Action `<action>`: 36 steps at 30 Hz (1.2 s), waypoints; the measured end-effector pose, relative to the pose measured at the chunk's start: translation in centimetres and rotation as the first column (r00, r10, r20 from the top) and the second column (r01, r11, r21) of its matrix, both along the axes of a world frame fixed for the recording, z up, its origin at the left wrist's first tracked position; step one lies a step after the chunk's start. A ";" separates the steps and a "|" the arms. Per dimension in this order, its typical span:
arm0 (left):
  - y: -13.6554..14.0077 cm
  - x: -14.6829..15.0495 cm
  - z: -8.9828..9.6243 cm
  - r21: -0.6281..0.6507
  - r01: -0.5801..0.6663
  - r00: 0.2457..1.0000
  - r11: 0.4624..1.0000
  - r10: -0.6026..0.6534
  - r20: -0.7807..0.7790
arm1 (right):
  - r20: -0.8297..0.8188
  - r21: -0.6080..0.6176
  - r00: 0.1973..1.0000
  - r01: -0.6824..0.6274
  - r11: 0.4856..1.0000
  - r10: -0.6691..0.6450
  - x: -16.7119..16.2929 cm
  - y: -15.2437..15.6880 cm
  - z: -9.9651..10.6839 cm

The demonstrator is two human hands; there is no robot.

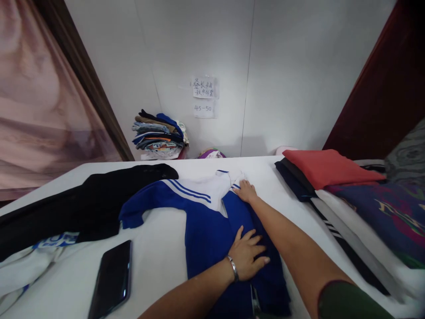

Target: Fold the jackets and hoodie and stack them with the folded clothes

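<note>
White bench (159, 266), blue-white jacket (206, 230) under left hand (245, 257), fingers (255, 240) splayed flat, right hand (246, 192) at far end, grip unclear.

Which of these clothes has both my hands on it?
The blue-and-white top with striped shoulder: your left hand and right hand are both on it. The black garment and folded red cloth have neither.
</note>
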State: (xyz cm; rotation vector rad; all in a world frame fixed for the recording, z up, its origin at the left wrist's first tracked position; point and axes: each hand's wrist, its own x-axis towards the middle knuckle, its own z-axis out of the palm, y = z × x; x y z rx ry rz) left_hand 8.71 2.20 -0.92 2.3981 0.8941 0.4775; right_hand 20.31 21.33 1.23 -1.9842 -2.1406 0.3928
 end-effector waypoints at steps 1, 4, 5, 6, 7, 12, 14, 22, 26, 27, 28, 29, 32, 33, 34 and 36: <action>0.0 0.0 0.0 0.003 0.014 1.000 1.000 -0.014 -0.001 | 0.010 -0.028 0.999 0.033 0.999 -0.033 0.5 0.4 -0.7; 0.1 -0.1 -0.1 0.005 0.040 0.999 0.999 -0.039 -0.008 | 0.031 -0.063 0.997 0.067 0.996 -0.066 1.6 1.1 -2.2; 0.1 -0.1 -0.1 0.008 0.041 0.999 0.999 -0.041 -0.012 | 0.038 -0.067 0.997 0.069 0.995 -0.067 1.8 1.3 -2.5; 0.1 -0.1 -0.1 0.013 0.043 0.999 0.999 -0.042 -0.015 | 0.043 -0.069 0.997 0.069 0.995 -0.066 1.9 1.4 -2.5; 0.1 -0.1 -0.1 0.020 0.046 0.999 0.999 -0.045 -0.018 | 0.048 -0.072 0.997 0.068 0.995 -0.064 1.9 1.4 -2.5; -0.1 -0.1 -0.4 0.050 0.050 0.999 0.997 -0.049 -0.018 | 0.077 -0.041 0.995 0.062 0.997 -0.059 1.4 -0.3 -1.0; -0.1 -0.1 -0.5 0.066 0.053 0.998 0.996 -0.051 -0.023 | 0.097 0.069 0.995 -0.004 0.998 -0.003 1.1 -2.0 -0.9; 0.0 0.3 -0.5 0.127 0.069 0.995 0.989 -0.060 -0.074 | 0.163 0.076 0.963 -0.230 0.970 0.216 1.4 -6.4 -3.1; 0.1 0.4 -0.6 0.126 0.065 0.995 0.990 -0.056 -0.078 | 0.165 0.078 0.965 -0.217 0.973 0.202 1.3 -6.6 -2.8; 0.1 0.4 -0.6 0.124 0.062 0.996 0.990 -0.053 -0.077 | 0.160 0.076 0.967 -0.212 0.974 0.198 1.3 -6.9 -2.8; 0.1 0.4 -0.7 0.119 0.060 0.996 0.991 -0.051 -0.076 | 0.150 0.075 0.968 -0.212 0.974 0.199 1.4 -7.4 -2.9; 0.1 0.5 -0.7 0.112 0.060 0.996 0.992 -0.052 -0.072 | 0.136 0.075 0.968 -0.221 0.972 0.209 1.6 -8.0 -3.0; 0.1 0.5 -0.5 0.068 0.075 0.997 0.995 -0.072 -0.035 | 0.060 0.092 0.964 -0.264 0.960 0.260 2.7 -10.4 -3.6; 0.1 0.5 -0.4 0.044 0.079 0.997 0.996 -0.078 -0.015 | 0.029 0.098 0.963 -0.270 0.958 0.268 3.2 -11.1 -3.9; 0.1 0.5 -0.2 0.016 0.077 0.997 0.997 -0.077 0.005 | -0.003 0.101 0.964 -0.264 0.959 0.266 3.7 -11.8 -4.1; 0.0 0.3 0.3 -0.038 0.060 0.998 0.998 -0.058 0.035 | -0.055 0.095 0.966 -0.246 0.965 0.251 4.7 -12.9 -4.4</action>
